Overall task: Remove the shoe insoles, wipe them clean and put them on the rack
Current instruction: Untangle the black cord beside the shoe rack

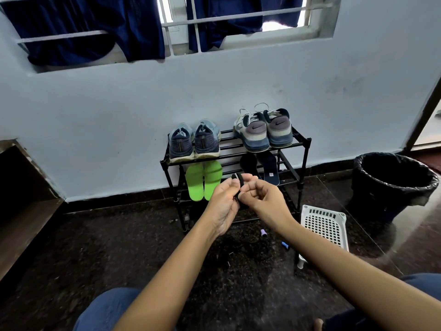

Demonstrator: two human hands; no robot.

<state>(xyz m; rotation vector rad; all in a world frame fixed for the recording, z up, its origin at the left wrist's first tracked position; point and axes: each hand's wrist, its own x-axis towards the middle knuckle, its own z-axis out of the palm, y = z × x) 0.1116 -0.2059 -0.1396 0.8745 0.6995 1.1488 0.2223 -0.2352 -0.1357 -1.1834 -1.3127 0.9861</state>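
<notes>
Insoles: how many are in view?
4. Two green insoles lie left on the middle shelf, two dark insoles right; the left hand and right hand, pinching a black item, may hide others.

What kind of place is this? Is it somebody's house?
Probably a room in someone's home: a shoe rack holding sneakers stands against the wall, below a curtained window, with a lined bin nearby.

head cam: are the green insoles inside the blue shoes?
No, the two bright green foam insoles lie bare on the black metal rack, one shelf below the blue-grey running shoes.
</notes>
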